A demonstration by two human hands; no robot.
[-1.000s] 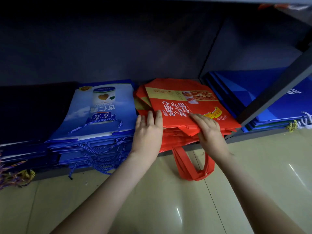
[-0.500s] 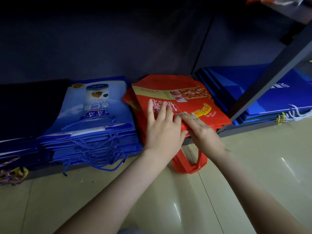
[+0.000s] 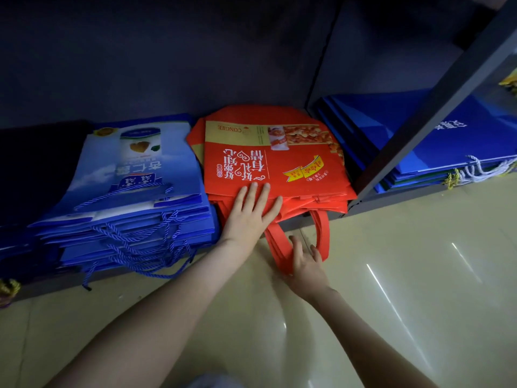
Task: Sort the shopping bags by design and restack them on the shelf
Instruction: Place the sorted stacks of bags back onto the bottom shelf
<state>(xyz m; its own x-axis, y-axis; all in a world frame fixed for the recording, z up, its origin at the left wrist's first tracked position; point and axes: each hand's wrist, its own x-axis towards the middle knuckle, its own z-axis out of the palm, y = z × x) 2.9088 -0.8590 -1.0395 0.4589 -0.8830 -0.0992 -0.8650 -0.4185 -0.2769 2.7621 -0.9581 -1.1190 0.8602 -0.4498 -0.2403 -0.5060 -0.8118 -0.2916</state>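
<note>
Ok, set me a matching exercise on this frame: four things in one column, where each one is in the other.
Things:
1. left hand
2. right hand
3. light blue bags
4. dark blue bags

Places:
A. stacked right of the red bags
B. flat on the front edge of the red bags
C. down at the hanging red handles
D. stacked left of the red bags

Pairs: 1-B, 2-C, 3-D, 4-A
</note>
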